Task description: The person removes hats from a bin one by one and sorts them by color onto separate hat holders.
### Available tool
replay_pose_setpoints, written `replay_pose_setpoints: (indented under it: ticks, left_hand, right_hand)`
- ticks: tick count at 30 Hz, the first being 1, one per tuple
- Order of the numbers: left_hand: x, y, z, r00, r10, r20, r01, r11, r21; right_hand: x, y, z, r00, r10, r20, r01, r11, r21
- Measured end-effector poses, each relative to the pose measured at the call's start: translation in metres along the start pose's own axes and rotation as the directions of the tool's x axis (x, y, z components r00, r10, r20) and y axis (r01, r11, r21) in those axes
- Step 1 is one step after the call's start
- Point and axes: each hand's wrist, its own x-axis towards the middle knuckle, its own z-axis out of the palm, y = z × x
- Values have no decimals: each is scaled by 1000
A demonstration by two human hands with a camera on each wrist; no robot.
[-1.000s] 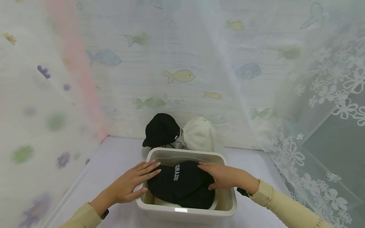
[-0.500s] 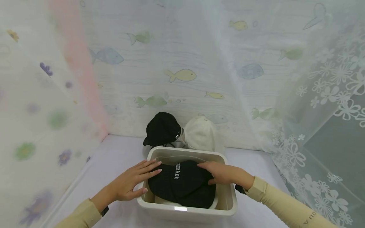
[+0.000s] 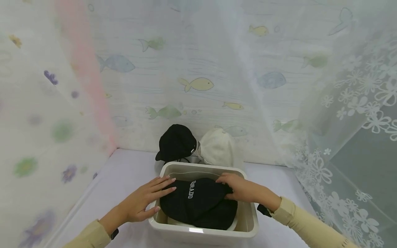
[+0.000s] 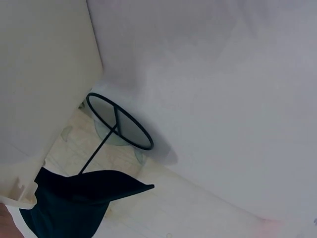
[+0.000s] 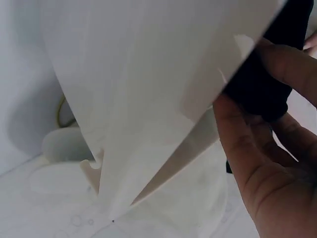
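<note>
From where I stand, the right hand [image 3: 240, 187] has its fingers clamped on the cap [image 3: 198, 203], which sits in the bin [image 3: 204, 232] between both hands. The left hand [image 3: 144, 199] reaches over the bin's edge, fingers straight, slightly spread. I'd pinch lightly, sparing the cap's shape.

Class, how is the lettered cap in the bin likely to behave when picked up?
The lettered cap will probably flex, as it looks like soft cloth. It is likely light for its size, since mostly fabric shows. It seems unlikely to slip from the right hand, given its matte surface.
</note>
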Motion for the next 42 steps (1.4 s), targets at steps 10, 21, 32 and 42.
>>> replay_pose_setpoints:
  ticks: [10,21,32,42]
  left_hand:
    - [-2,6,4,1000,-17,-13,17,1000,13]
    - [-3,8,7,999,-12,-33,13,999,30]
    - [-2,5,6,999,-43,-16,44,998,34]
    - [-2,4,3,999,-49,-16,49,998,29]
  right_hand:
    - [-5,-6,-6,995,-57,-76,63,995,74]
    - [-5,-21,-19,987,-150,-64,149,989,-18]
    - [-7,-35,-24,964,-258,-62,240,948,-210]
    - [-7,-46,-52,978,-200,-63,186,966,-180]
